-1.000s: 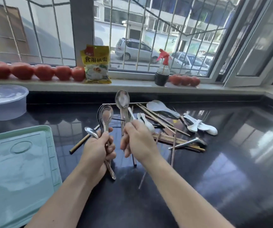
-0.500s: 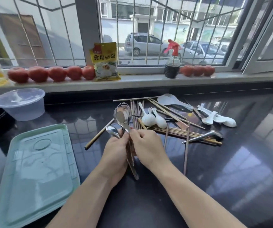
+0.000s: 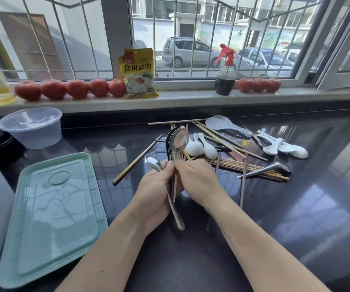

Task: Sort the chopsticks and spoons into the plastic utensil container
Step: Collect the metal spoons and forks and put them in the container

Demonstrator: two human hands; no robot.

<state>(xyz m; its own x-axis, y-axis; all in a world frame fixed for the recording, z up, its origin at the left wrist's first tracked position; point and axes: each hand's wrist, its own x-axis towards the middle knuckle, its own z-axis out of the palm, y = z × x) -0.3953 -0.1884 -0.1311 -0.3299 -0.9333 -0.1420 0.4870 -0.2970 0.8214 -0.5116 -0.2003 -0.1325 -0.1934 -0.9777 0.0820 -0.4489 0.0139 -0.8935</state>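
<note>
My left hand (image 3: 156, 188) grips a stack of metal spoons (image 3: 177, 142) by their handles, bowls up. One more metal spoon (image 3: 153, 163) sticks out to its left. My right hand (image 3: 197, 179) pinches the same bundle of handles from the right. Behind the hands, wooden chopsticks (image 3: 239, 167) lie scattered in a pile on the black counter. Two white ceramic spoons (image 3: 202, 147) rest on the pile. More white spoons (image 3: 283, 146) and white rice paddles (image 3: 226, 125) lie further right. A metal ladle-like spoon (image 3: 264, 170) lies across the chopsticks.
A pale green plastic tray (image 3: 51, 216) lies on the counter at the left. A clear plastic tub (image 3: 31, 127) stands behind it. The windowsill holds tomatoes (image 3: 72, 88), a yellow packet (image 3: 139, 73) and a spray bottle (image 3: 224, 74).
My right hand brought its spoon down and joined it to the stack in my left hand. Both hands now hold one bundle, and my view has moved left and closer.
</note>
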